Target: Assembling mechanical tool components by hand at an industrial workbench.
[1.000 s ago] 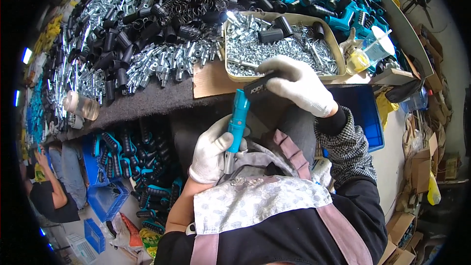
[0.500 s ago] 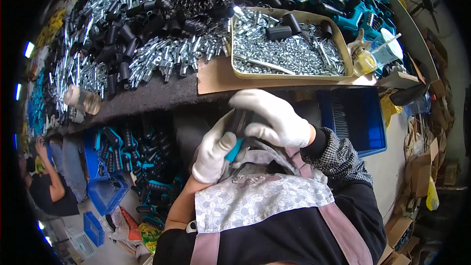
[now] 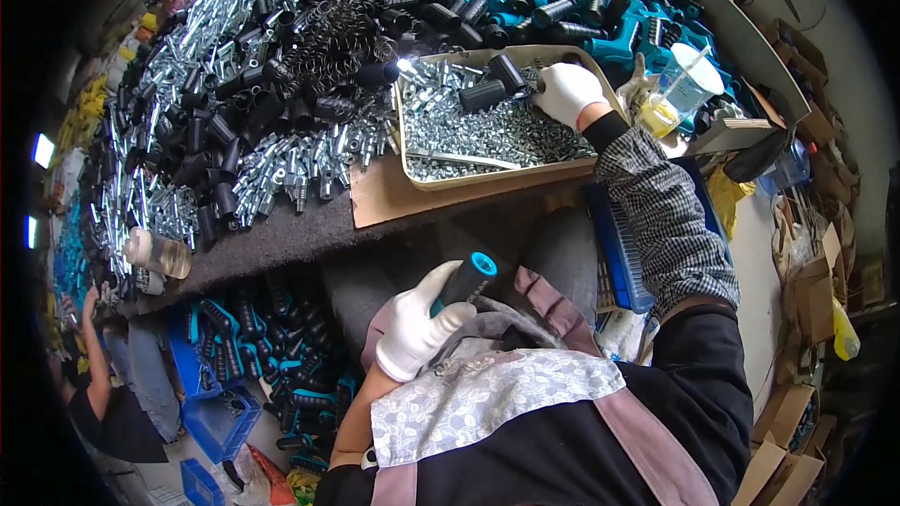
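Observation:
My left hand (image 3: 417,330), in a white glove, grips a teal tool handle with a black sleeve (image 3: 464,279) and holds it upright near my lap. My right hand (image 3: 567,92), also gloved, reaches out over a shallow beige tray (image 3: 412,180) and rests on the small silver parts inside it, at the far right corner. Whether its fingers hold a part I cannot tell. Two black sleeves (image 3: 492,84) lie in the tray close to that hand.
The bench carries heaps of black sleeves (image 3: 225,131), silver fittings (image 3: 281,164), black springs (image 3: 342,28) and teal handles (image 3: 581,0). A plastic cup (image 3: 684,84) stands right of the tray. Blue crates (image 3: 619,244) sit below. Another person (image 3: 103,403) crouches at lower left.
My right hand left the handle at my lap and reached up into the tray. My left hand stays low, now holding the sleeved handle alone.

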The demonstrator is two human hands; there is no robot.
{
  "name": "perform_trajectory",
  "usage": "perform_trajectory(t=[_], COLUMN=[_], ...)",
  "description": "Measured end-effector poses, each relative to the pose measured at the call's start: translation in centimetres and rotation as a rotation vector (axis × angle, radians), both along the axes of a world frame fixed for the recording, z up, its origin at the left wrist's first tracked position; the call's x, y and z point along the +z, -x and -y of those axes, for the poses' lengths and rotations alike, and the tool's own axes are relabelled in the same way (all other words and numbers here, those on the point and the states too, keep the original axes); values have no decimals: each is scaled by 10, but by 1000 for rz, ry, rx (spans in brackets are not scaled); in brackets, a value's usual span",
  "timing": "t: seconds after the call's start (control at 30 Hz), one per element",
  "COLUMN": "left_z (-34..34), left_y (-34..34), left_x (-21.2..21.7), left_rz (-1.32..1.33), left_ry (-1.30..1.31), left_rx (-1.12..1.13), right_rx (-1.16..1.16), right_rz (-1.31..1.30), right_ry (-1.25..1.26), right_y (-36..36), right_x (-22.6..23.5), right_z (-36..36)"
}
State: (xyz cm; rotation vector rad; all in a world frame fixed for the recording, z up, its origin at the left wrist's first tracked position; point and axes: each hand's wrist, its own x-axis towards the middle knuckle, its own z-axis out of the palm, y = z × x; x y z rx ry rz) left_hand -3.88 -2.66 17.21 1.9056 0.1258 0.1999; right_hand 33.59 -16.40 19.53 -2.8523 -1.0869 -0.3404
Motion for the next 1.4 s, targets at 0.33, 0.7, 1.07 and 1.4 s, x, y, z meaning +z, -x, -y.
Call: perform_trajectory(t=[0.33,0.7,1.07,1.4], left_z=[2,-13,-19,-25], left_y=[9,9,-7,-15], left_x=[3,-8,10,-10], left_rz=[27,-49,96,236], left_ry=[-54,127,-163,-195], left_rx=[7,117,87,239], right_rx=[-3,491,819,749], right_rz=[101,-643,-486,-705], right_ry=[80,-713,-557,-515], right_y=[14,112,194,193], right_x=[4,58,29,35], right_z=[-8,18,-4,-26])
